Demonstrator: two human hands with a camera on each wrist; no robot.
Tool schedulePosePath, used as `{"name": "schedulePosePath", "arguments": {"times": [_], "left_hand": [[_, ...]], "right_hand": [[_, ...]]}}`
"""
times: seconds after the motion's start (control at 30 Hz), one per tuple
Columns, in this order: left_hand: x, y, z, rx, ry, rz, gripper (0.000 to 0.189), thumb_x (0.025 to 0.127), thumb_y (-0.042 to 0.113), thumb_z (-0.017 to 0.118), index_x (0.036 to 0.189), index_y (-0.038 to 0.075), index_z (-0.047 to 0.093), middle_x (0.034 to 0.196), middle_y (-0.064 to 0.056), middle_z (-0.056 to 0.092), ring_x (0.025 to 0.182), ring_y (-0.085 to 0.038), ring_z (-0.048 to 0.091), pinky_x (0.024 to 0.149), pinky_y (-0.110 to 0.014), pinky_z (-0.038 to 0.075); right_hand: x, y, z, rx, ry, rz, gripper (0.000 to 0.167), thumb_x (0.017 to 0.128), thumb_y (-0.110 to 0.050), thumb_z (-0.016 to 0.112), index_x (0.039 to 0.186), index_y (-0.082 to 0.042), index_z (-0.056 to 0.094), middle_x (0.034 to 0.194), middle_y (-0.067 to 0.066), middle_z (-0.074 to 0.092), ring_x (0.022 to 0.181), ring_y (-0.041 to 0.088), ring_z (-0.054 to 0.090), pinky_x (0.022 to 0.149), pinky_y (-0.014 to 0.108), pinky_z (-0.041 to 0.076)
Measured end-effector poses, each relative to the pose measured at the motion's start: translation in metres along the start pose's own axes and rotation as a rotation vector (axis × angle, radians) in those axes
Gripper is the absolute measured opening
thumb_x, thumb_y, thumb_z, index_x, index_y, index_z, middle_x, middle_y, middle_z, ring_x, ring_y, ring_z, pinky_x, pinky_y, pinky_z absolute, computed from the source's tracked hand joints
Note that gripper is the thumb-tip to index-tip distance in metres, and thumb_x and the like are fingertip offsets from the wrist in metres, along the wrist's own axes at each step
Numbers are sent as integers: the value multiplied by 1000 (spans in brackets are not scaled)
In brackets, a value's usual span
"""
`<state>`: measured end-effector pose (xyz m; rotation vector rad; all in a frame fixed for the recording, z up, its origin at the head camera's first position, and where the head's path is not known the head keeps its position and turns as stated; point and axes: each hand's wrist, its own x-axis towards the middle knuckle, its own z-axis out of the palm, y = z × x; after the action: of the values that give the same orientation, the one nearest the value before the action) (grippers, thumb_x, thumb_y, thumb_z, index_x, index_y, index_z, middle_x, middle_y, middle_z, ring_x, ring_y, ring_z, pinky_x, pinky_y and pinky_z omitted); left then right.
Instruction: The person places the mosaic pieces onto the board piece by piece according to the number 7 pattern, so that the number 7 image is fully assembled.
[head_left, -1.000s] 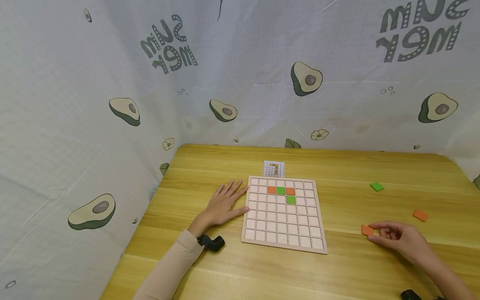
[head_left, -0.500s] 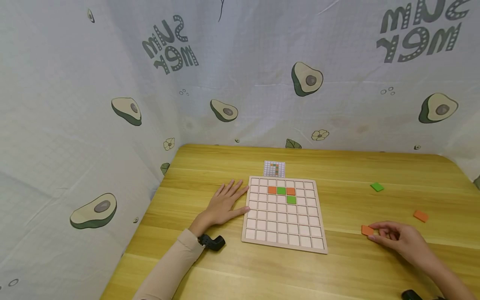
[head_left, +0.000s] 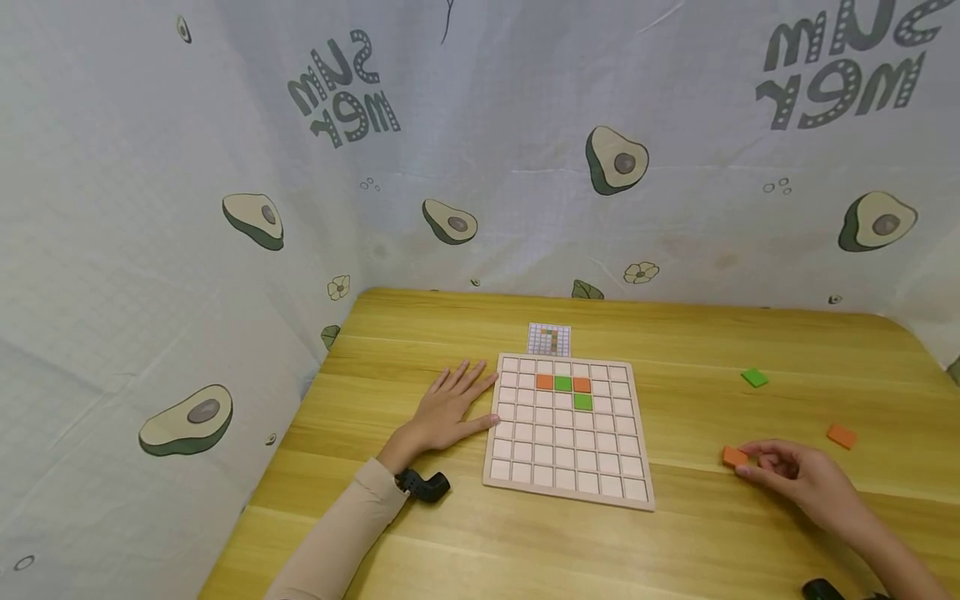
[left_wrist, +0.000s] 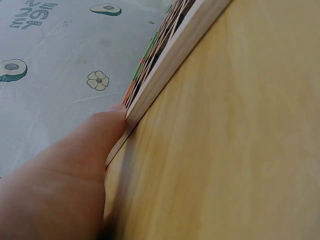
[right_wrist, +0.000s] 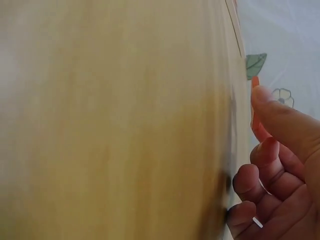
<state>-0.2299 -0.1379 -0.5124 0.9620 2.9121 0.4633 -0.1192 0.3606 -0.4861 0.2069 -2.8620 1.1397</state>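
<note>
My right hand (head_left: 798,477) pinches an orange square tile (head_left: 733,457) between thumb and forefinger, right of the board. In the right wrist view the same orange tile (right_wrist: 255,102) shows edge-on behind the thumb, its other fingers curled. My left hand (head_left: 444,410) lies flat with spread fingers, its thumb and fingertips at the left edge of the wooden grid board (head_left: 532,454). The left wrist view shows the thumb (left_wrist: 95,145) against the board's side (left_wrist: 165,65). On the board, a row of orange, green and orange tiles has another green tile (head_left: 582,402) below its right end.
A small printed pattern card (head_left: 549,339) lies just behind the board. Loose on the table's right side are a green tile (head_left: 754,377) and an orange tile (head_left: 842,435). A printed white curtain (head_left: 525,167) hangs behind the wooden table (head_left: 450,542).
The orange tile in my right hand has tilted and risen slightly at the fingertips. My left hand stays in place at the board's edge.
</note>
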Motion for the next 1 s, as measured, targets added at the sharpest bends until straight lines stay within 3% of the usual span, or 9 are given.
{"name": "schedulePosePath", "arguments": {"times": [0.17, 0.6, 1.0], "left_hand": [[0, 0, 1, -5, -5, -4, 75, 100, 65, 36, 162, 26, 17, 167, -2, 8, 153, -25, 0, 121, -46, -2], [-1, 0, 1, -13, -8, -10, 75, 100, 66, 36, 162, 27, 17, 167, -1, 6, 153, -24, -2, 121, -46, -3], [-1, 0, 0, -12, 7, -4, 75, 100, 65, 37, 162, 26, 18, 167, -2, 8, 153, -25, 0, 121, -48, -1]], "right_hand": [[2, -4, -2, 8, -19, 20, 27, 93, -7, 72, 112, 12, 66, 71, -2, 50, 58, 8, 43, 47, 26, 35], [16, -28, -1, -37, 27, -118, 26, 91, -8, 74, 111, 8, 68, 68, -6, 45, 53, 6, 37, 44, 26, 30], [31, -50, 9, -23, 35, -158, 22, 90, -9, 75, 107, 4, 70, 70, -5, 44, 54, 6, 37, 44, 25, 29]]}}
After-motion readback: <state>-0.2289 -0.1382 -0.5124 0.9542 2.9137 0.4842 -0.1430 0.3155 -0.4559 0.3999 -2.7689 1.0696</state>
